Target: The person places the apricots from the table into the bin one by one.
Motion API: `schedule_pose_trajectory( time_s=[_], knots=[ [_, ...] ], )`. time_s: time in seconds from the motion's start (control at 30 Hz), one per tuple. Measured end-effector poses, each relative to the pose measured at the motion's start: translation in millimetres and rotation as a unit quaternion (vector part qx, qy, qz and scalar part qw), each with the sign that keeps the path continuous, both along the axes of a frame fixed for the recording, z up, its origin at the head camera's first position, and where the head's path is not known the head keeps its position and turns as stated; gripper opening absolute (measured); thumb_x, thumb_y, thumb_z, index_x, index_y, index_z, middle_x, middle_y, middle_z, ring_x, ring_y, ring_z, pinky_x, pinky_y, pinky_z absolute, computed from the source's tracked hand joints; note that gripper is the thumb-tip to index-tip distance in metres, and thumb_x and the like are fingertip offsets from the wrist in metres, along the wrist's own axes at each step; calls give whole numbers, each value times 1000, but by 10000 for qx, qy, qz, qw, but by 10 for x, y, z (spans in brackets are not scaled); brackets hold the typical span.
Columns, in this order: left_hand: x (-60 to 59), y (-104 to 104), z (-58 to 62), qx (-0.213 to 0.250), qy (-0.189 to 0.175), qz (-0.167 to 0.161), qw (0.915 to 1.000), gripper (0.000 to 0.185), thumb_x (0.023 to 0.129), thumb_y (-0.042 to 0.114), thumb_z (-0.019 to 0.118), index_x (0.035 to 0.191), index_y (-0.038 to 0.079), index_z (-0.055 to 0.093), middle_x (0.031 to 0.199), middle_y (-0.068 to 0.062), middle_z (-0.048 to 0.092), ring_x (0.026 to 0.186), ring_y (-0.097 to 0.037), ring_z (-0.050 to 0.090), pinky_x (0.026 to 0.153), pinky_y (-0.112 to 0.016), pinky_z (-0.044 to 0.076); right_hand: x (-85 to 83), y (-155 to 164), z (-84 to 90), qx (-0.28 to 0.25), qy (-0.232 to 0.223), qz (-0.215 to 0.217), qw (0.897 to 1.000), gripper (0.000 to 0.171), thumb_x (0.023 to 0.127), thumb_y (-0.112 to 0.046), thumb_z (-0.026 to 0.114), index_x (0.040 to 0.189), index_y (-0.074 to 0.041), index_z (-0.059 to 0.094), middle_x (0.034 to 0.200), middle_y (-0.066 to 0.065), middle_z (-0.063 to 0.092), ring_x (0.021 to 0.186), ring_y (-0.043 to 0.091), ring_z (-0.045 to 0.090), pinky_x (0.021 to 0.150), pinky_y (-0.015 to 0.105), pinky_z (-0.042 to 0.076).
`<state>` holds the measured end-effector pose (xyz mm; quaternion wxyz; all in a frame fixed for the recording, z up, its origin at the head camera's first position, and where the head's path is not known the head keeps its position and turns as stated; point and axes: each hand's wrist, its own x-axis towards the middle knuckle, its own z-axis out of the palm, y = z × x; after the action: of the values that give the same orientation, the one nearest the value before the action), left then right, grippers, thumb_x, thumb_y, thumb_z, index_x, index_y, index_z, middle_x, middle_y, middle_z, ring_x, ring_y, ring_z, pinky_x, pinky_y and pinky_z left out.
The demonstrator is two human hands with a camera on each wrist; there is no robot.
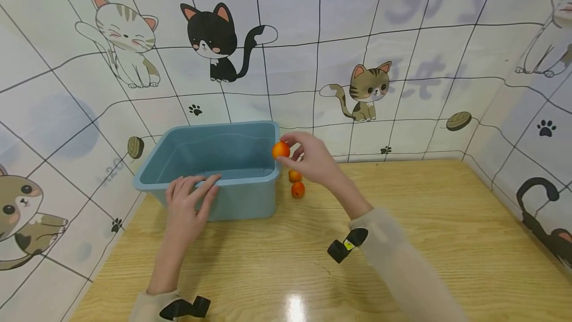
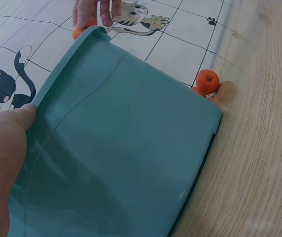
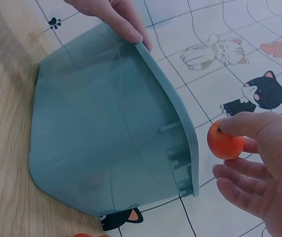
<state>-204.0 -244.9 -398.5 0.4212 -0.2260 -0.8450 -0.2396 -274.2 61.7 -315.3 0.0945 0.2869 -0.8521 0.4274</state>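
Pinching one orange fruit (image 1: 281,149) in right hand (image 1: 310,158) at the right rim of the blue bin (image 1: 243,198), long axis lying left-right on the counter (image 1: 424,222). Resting left hand (image 1: 187,206), fingers relaxed, on its near rim. Leaving two more fruits (image 1: 296,183) beside the bin.

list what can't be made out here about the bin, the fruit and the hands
- Bin floor nearest the person: head view, front wall hides it.
- Two fruits on the table: right wrist view, bottom edge cuts them.
- Left hand palm: head view, seen from the back.
- Right hand: frame edge cuts it.
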Motion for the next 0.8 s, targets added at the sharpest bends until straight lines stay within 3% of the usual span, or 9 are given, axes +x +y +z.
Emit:
schedule_pose_trajectory(
  time_s=[0.43,0.8],
  knots=[
    [-3,-9,-20,4,41,22,10000,41,107,41,51,120,11,75,109,-15,64,105,-37,55,107,-61,23,78,-318,85,168,361,403,9984,41,92,-20,77,126,-2,64,113,10,65,78,21,63,75,32,56],
    [-8,-8,-25,-51,43,53,10000,43,107,43,49,122,13,75,110,-15,65,106,-37,54,108,-61,24,102,-352,55,421,446,300,9977,45,93,-25,76,132,-8,63,115,7,64,80,15,64,73,27,53]
  ],
)
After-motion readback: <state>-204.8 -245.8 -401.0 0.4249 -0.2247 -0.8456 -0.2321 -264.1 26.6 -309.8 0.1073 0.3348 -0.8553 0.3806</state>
